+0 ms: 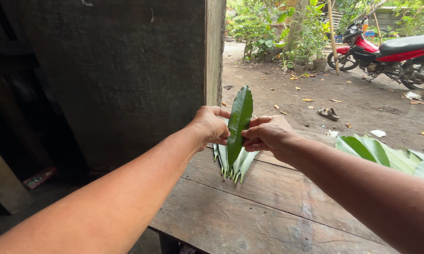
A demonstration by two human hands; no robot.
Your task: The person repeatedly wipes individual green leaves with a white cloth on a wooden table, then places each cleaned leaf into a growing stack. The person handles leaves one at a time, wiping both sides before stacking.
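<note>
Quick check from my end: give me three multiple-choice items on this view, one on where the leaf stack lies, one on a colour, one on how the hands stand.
1. Where does the leaf stack lie?
A. on the wooden table
B. on the dirt ground
C. on the motorcycle seat

2. What colour is the leaf held up?
A. yellow
B. green
C. brown

3. How do the hands stand?
A. both flat on the table
B. only one touches the leaf
C. both pinch the leaf, one on each edge

Answers:
1 A, the stems rest on the planks.
2 B, it is glossy dark green.
3 C, the left hand and the right hand grip opposite edges of the upright leaf.
</note>
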